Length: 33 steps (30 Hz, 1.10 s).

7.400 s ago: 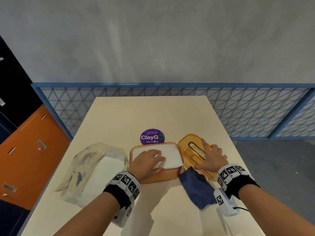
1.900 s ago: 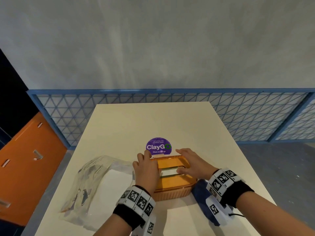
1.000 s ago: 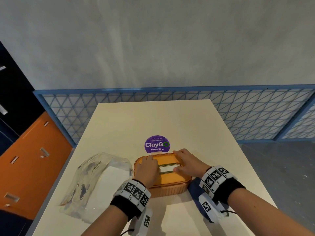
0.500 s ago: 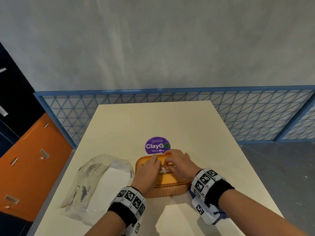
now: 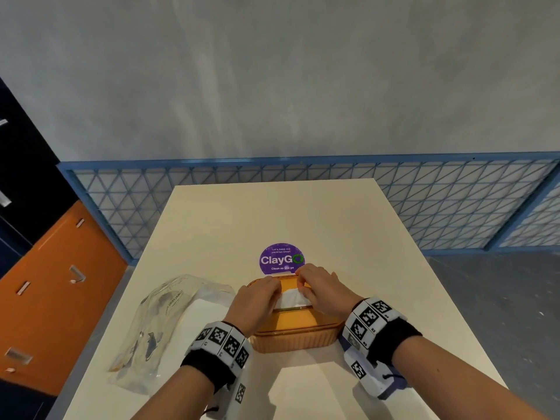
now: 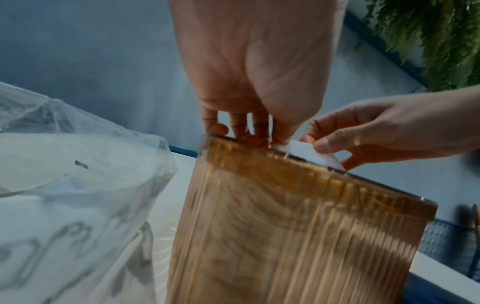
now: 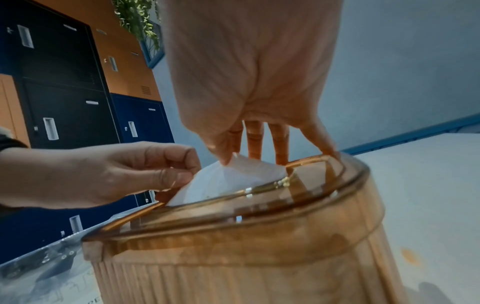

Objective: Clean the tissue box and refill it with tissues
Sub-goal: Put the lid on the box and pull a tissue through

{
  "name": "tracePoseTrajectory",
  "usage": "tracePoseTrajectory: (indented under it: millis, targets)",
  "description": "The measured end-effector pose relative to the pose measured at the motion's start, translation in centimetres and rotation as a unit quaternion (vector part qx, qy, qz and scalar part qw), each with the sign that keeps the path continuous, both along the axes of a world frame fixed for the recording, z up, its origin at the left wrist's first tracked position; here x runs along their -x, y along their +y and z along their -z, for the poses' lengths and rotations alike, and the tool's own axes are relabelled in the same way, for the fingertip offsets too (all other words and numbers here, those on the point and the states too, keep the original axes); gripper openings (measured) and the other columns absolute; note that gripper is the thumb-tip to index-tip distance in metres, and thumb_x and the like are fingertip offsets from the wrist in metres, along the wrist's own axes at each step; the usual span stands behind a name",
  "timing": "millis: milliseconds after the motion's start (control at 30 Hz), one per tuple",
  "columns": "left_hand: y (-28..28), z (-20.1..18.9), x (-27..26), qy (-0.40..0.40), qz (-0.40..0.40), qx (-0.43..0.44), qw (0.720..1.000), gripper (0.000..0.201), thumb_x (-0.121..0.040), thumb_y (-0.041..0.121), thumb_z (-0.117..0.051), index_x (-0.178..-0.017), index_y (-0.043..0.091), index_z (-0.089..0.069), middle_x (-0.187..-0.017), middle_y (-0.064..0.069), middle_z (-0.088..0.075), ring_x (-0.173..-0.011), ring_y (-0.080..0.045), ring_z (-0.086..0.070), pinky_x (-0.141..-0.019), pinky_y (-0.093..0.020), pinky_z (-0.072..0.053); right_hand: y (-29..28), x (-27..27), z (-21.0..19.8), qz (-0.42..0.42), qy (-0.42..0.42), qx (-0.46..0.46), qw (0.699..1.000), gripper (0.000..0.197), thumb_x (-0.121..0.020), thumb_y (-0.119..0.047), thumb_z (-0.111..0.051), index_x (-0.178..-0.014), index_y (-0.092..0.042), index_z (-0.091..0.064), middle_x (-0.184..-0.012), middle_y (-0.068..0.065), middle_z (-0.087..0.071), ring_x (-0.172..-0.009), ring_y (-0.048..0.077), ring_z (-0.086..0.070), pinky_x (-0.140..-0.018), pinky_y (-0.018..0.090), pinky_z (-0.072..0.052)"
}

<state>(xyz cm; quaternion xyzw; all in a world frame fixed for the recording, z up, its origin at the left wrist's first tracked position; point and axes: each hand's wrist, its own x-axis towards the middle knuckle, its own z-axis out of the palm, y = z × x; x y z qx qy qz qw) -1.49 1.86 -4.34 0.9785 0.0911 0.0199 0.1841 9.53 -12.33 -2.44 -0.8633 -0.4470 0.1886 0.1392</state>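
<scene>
Pinching the first tissue [image 5: 291,297] from both ends, the two hands are drawing it up through the slot in the lid [image 5: 295,319] of the orange tissue box [image 5: 298,341]. The left hand [image 5: 256,303] nips the left end between thumb and curled fingers, and the right hand [image 5: 324,294] grips the right end the same way, its other fingers reaching down to the far edge of the lid. In the right wrist view the sheet stands up as a white peak above the slot. Holding it at both ends probably keeps the thin paper from tearing and lets it come up evenly, so the next user has a tab to grab.

The box sits closed near the middle of the pale table [image 5: 272,213], close to the person, which suggests the wiping and filling are done and this is a finishing touch. A dark blue cloth [image 5: 344,344] peeks out by the right wrist, beside the box. To the left lies a crumpled clear plastic wrapper [image 5: 169,316], with printed lettering too creased to read.

Just beyond the box is a round purple sticker [image 5: 281,258] reading "ClayGo", with "Let's keep our pantries clean" above and "Clean as you go" below.
</scene>
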Motion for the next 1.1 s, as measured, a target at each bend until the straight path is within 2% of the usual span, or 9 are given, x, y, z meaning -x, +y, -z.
tracePoseTrajectory:
  millis: [100,200,367,567,700,833,933,1033,1100]
  targets:
    - [0.1,0.5,0.1,-0.03,0.013,0.007,0.999,0.019,-0.1,0.024,-0.035,-0.107,0.016,-0.052,-0.113,0.0,-0.057,-0.099,-0.017,-0.05,-0.08,-0.024,-0.037,-0.2,-0.5,-0.2,-0.015,0.024,0.014,0.999,0.025,-0.095,-0.026,-0.047,-0.118,-0.02,-0.052,-0.137,-0.001,-0.04,-0.128,0.019,-0.036,-0.11,0.048,-0.029]
    - [0.4,0.7,0.2,-0.028,0.02,0.023,0.999,0.019,-0.1,0.025,-0.037,-0.106,0.017,-0.053,-0.112,0.0,-0.058,-0.099,-0.016,-0.049,-0.083,-0.025,-0.038,-0.1,-0.6,-0.3,-0.029,0.027,0.024,0.999,0.024,-0.093,-0.031,-0.051,-0.114,-0.02,-0.059,-0.141,-0.004,-0.037,-0.133,0.018,-0.031,-0.11,0.048,-0.028]
    - [1.9,0.5,0.0,0.034,0.027,-0.008,0.999,0.019,-0.096,0.031,-0.046,-0.107,0.02,-0.056,-0.114,0.004,-0.051,-0.107,-0.016,-0.044,-0.087,-0.029,-0.037,-0.2,-1.0,-0.6,-0.034,0.04,0.034,0.998,0.022,-0.09,-0.032,-0.056,-0.105,-0.016,-0.061,-0.143,-0.003,-0.037,-0.133,0.019,-0.031,-0.11,0.049,-0.03]
    - [1.9,0.2,-0.2,0.031,0.04,0.028,0.998,0.013,-0.095,0.024,-0.047,-0.104,0.017,-0.054,-0.111,0.002,-0.053,-0.101,-0.016,-0.045,-0.086,-0.031,-0.04,-0.1,-0.8,-0.8,-0.039,0.03,0.054,0.997,0.026,-0.091,-0.035,-0.055,-0.113,-0.022,-0.059,-0.147,-0.003,-0.031,-0.14,0.018,-0.019,-0.114,0.052,-0.02]
    - [1.1,-0.3,-0.5,0.009,0.027,0.072,0.997,0.013,-0.093,0.023,-0.051,-0.103,0.016,-0.053,-0.097,0.006,-0.051,-0.091,-0.014,-0.045,-0.084,-0.032,-0.043,-0.1,-0.8,-0.8,-0.036,0.047,0.033,0.998,0.021,-0.09,-0.031,-0.056,-0.106,-0.017,-0.06,-0.144,-0.001,-0.036,-0.137,0.019,-0.024,-0.113,0.05,-0.026]
    - [1.6,-0.1,-0.8,0.051,0.045,0.031,0.997,0.013,-0.092,0.028,-0.052,-0.1,0.019,-0.058,-0.11,0.003,-0.053,-0.102,-0.016,-0.047,-0.086,-0.033,-0.042,-0.1,-1.2,-0.6,-0.046,0.064,0.012,0.997,0.005,-0.092,-0.028,-0.054,-0.092,-0.025,-0.051,-0.137,-0.002,-0.041,-0.131,0.02,-0.033,-0.11,0.049,-0.03]
    - [2.2,-0.2,-0.8,0.069,0.042,0.049,0.996,0.003,-0.093,0.026,-0.05,-0.09,0.025,-0.05,-0.102,0.003,-0.051,-0.096,-0.014,-0.045,-0.089,-0.036,-0.044,-0.2,-1.6,-0.4,-0.044,0.089,-0.008,0.995,0.007,-0.093,-0.024,-0.053,-0.088,-0.023,-0.047,-0.131,0.0,-0.045,-0.122,0.021,-0.041,-0.106,0.047,-0.036]
    - [2.6,-0.4,-0.5,0.058,0.013,0.098,0.993,0.008,-0.094,0.023,-0.048,-0.087,0.025,-0.045,-0.094,0.007,-0.052,-0.09,-0.014,-0.049,-0.088,-0.037,-0.046,-0.2,-1.8,-0.6,-0.037,0.102,-0.017,0.994,0.009,-0.093,-0.021,-0.051,-0.087,-0.018,-0.045,-0.124,0.007,-0.05,-0.106,0.021,-0.047,-0.095,0.037,-0.042]
    - [2.4,-0.5,-0.2,0.05,0.006,0.11,0.993,0.006,-0.092,0.028,-0.051,-0.09,0.023,-0.05,-0.094,0.006,-0.055,-0.088,-0.016,-0.052,-0.083,-0.035,-0.047,-0.1,-1.8,-0.6,-0.027,0.101,-0.019,0.994,0.009,-0.092,-0.02,-0.052,-0.086,-0.017,-0.046,-0.122,0.009,-0.052,-0.109,0.024,-0.048,-0.096,0.04,-0.044]
